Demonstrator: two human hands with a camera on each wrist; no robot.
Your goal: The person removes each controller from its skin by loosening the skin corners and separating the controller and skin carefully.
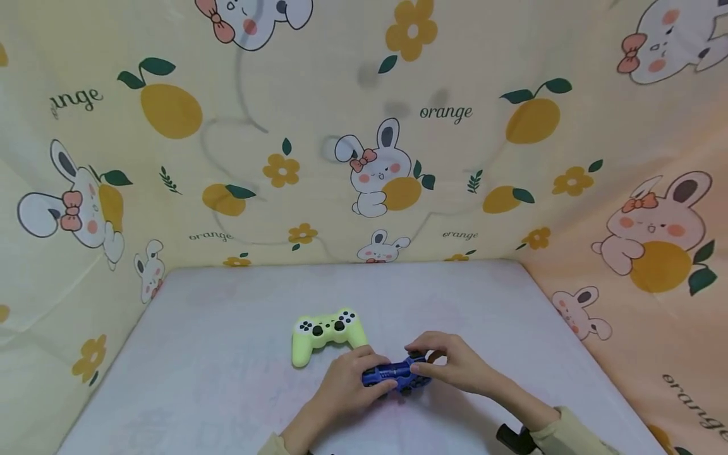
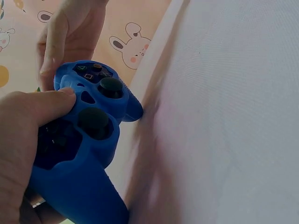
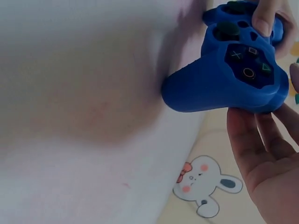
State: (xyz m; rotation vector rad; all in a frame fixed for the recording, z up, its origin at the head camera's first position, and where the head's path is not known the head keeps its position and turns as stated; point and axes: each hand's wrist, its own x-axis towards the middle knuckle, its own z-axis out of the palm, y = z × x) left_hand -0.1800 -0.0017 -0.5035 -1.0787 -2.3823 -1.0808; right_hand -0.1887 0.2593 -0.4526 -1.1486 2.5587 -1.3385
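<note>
A blue game controller [image 1: 392, 374], with dark thumbsticks and face buttons, is tilted up on edge just over the white table. My left hand [image 1: 354, 379] grips one side of it. The left thumb [image 2: 56, 103] presses on its middle, and the other fingers are partly hidden behind it. At the opposite end, my right hand [image 1: 455, 363] holds the shoulder edge between thumb and fingers; in the right wrist view its fingers [image 3: 245, 130] reach behind the blue shell. A pale yellow-green game controller [image 1: 327, 328] lies face up behind my left hand, with black sticks.
The white tabletop [image 1: 216, 354] runs to a cloth wall [image 1: 318, 76] printed with rabbits and oranges, which also closes off both sides. A black object [image 1: 514, 438] sits by the right sleeve at the front.
</note>
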